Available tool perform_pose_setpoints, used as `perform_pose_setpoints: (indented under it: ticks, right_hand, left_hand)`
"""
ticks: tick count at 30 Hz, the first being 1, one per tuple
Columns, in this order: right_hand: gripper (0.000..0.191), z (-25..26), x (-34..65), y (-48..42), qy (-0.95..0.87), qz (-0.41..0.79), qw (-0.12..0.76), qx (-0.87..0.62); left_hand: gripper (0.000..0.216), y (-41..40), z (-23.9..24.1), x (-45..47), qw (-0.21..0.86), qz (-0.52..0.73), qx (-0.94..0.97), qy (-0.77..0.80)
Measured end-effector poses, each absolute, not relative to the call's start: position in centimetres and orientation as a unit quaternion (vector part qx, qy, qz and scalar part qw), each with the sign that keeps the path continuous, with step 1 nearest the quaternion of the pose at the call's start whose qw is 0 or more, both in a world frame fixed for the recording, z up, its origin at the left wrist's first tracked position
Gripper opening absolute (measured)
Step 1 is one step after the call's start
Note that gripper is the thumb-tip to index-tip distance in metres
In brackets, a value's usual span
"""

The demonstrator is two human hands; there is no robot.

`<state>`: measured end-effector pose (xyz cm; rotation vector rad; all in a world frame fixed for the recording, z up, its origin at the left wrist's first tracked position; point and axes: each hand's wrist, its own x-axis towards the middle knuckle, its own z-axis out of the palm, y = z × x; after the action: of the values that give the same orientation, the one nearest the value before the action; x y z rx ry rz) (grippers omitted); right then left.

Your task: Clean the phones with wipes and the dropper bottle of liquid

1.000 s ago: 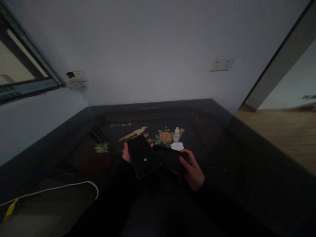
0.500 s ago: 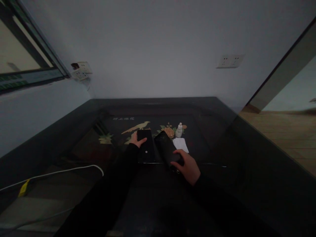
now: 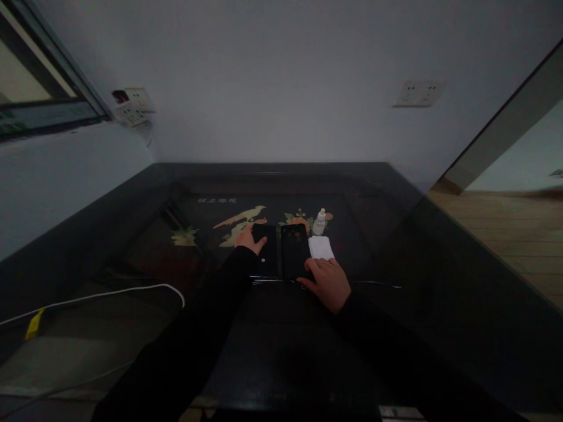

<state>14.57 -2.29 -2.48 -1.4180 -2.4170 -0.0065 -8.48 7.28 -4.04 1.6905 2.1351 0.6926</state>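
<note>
A black folio phone case (image 3: 295, 252) lies spread like a book on the dark table. Its left cover (image 3: 266, 264) carries a small round silver snap; the right half shows a camera area near its top. My left hand (image 3: 250, 239) grips the left cover's outer edge, thumb on top. At the lower right corner, my right hand (image 3: 328, 281) has thumb and fingers closed around the other half. Whether a phone sits inside is too dark to tell. A folded white tissue (image 3: 321, 247) lies just beyond my right hand, and a small clear bottle with a pale cap (image 3: 319, 223) stands behind it.
The glossy black table (image 3: 378, 246) bears a painted bird and flowers and meets a pale wall. A white cable (image 3: 118, 291) with a yellow tag (image 3: 34, 324) runs at the left. Sockets (image 3: 419, 94) are on the wall, with a window frame at upper left.
The right half of the case, slanted and raised before, has turned upright and now lies flat alongside the left cover. My right hand moved with it; my left hand kept its hold. The view shifted slightly.
</note>
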Motion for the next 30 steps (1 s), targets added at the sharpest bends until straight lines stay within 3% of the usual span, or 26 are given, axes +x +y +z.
perform_pose_setpoints:
  ticks: [16, 25, 30]
  right_hand:
    - [0.014, -2.2, 14.5, -1.5, -0.864, 0.01, 0.169, -0.474]
    - [0.016, -0.7, 17.0, 0.1, -0.808, 0.064, 0.294, -0.507]
    - [0.02, 1.7, 19.9, 4.6, -0.734, 0.098, 0.382, -0.554]
  left_hand:
    - [0.061, 7.1, -4.1, -7.2, 0.059, 0.159, 0.621, 0.765]
    - [0.064, 6.3, -3.8, -7.0, 0.043, 0.183, 0.626, 0.757]
    - [0.067, 5.9, -0.5, -6.3, 0.044, 0.224, 0.636, 0.737]
